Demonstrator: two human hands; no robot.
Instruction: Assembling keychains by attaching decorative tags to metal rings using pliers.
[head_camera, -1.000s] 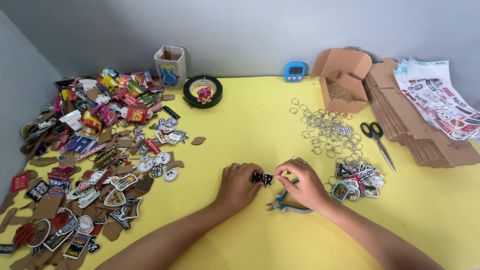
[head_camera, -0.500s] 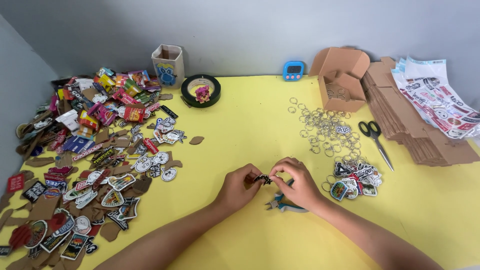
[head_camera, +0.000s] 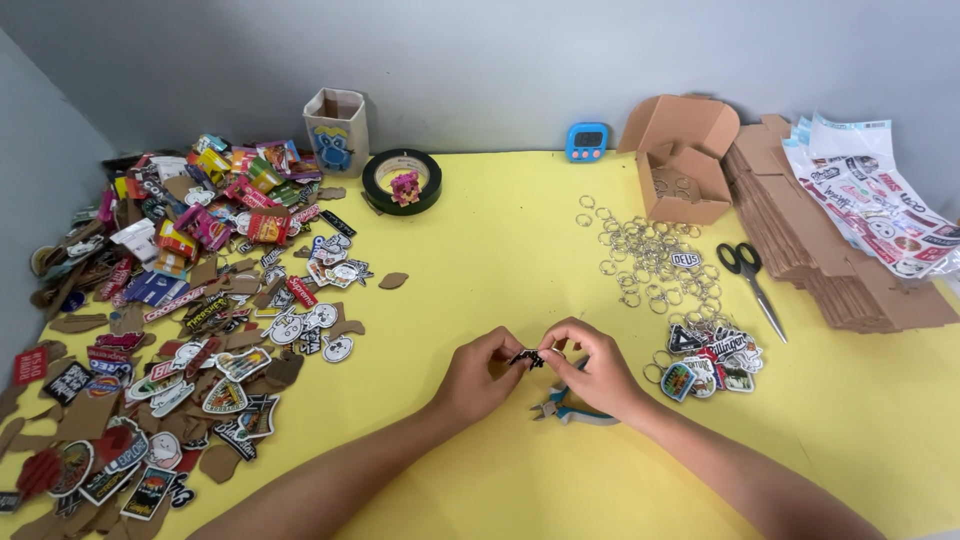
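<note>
Table: a bright yellow top that fills most of the view, with a grey wall behind it.
Charm heap: a wide spread of coloured cut-out charms and brown backing shapes that covers the left side of the table.
Flat cardboard stack: brown folded blanks piled at the right, with printed sticker sheets lying over the far end.
Open box: a small brown carton with its lid up, at the back right.
Key rings: loose metal rings scattered in front of the box.
Scissors: black-handled, lying between the rings and the cardboard stack.
Tape roll: a dark roll with a small pink figure inside it, beside a paper cup.
Timer: small and blue, against the wall.
Finished pile: a small cluster of charms just right of the hands.
Left hand: fingers curled, thumb and forefinger pinched shut on the small charm.
Right hand: fingers bent in, tips closed on the same charm from the other side.
Pliers: blue-handled, flat on the table under the right hand, partly hidden.
Small charm: a tiny black piece with light marks, held between both hands just above the table, front of centre; its shape is too small to tell.
</note>
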